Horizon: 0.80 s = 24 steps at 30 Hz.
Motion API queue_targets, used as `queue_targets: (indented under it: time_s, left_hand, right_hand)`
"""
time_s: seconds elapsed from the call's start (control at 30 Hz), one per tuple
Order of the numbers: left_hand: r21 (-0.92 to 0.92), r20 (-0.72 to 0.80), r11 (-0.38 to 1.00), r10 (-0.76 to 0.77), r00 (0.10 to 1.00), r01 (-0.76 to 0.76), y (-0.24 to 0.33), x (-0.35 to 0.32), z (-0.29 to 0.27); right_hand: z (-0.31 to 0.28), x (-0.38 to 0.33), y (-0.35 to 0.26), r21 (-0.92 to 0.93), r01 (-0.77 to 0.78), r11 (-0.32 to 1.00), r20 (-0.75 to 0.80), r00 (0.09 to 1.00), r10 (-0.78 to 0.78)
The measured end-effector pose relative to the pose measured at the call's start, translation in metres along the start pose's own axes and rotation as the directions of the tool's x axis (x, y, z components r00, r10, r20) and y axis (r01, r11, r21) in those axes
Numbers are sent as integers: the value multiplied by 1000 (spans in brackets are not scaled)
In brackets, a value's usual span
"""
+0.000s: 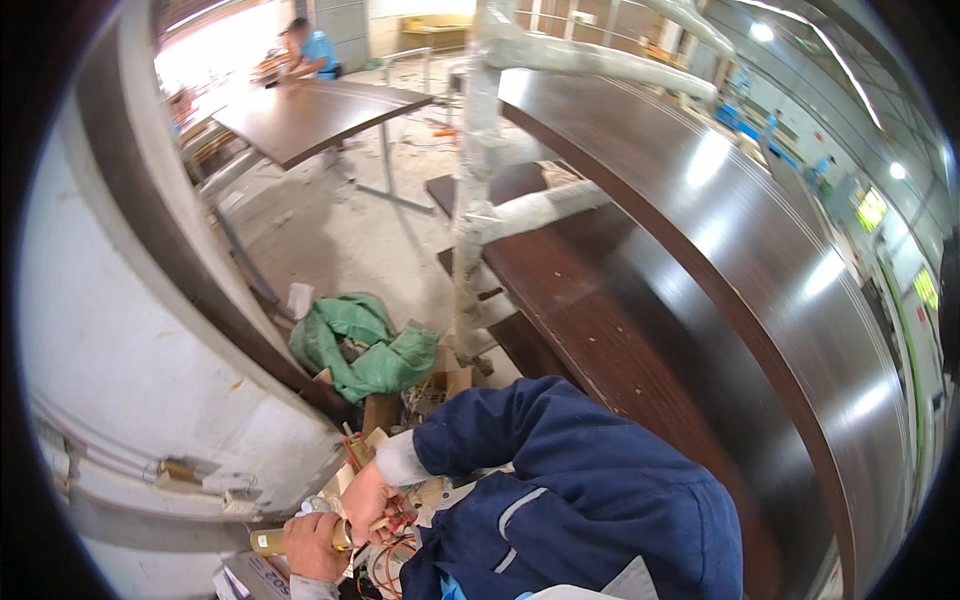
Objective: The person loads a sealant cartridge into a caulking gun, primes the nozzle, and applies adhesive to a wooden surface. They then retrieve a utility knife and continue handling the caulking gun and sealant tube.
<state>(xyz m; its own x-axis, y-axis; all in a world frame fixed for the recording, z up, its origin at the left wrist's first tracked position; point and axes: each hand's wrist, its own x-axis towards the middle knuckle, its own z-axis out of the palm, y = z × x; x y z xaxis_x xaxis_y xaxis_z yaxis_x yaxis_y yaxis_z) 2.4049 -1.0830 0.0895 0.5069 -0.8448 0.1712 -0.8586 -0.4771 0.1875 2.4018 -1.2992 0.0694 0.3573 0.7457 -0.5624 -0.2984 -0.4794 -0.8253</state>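
Observation:
At the lower left, my left hand (313, 546) is wrapped round a gold-coloured cylinder (266, 542), which lies nearly level and pokes out on the hand's left side. Close by on the right, my right hand (369, 500) is closed by the cylinder's other end, its fingers bent downward. What sits in its fingers is too small to make out. A red object (402, 512) shows just beside those fingers. Behind my right wrist stands another yellowish tube (357, 452). Orange and dark cords (392, 568) lie below my hands.
A green sack (365, 345) slumps beyond my hands, by a white wall panel (170, 330). On my right, long dark brown panels (690, 190) rest on a wrapped rack (475, 190). Farther off, a person (318, 52) leans over a brown panel (310, 115) on a stand.

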Motion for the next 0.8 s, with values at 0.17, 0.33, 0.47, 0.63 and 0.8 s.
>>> queue_targets:
  time_s: [0.17, 0.33, 0.47, 0.63, 0.8]
  left_hand:
    - [-59, -182, 984, 157, 971, -170, -2, 11, -23]
    - [-167, -128, 980, 84, 988, -105, -3, 3, -41]
    - [-233, -270, 970, -3, 963, -62, -7, -17, -15]
    - [-395, -219, 904, -265, 939, 163, -7, -57, 31]
    - [-970, -230, 238, -848, 478, -44, 12, -59, 74]
  right_hand:
    - [15, -8, 4, 406, 259, 877, 34, 954, -297]
    - [34, -15, -16, 347, 425, 836, -146, 905, -400]
    - [49, -23, -22, 308, 473, 826, -184, 881, -436]
    - [43, -1, 13, 515, 286, 808, -104, 957, -272]
    - [52, 32, 70, 80, 494, 866, -425, 803, -419]
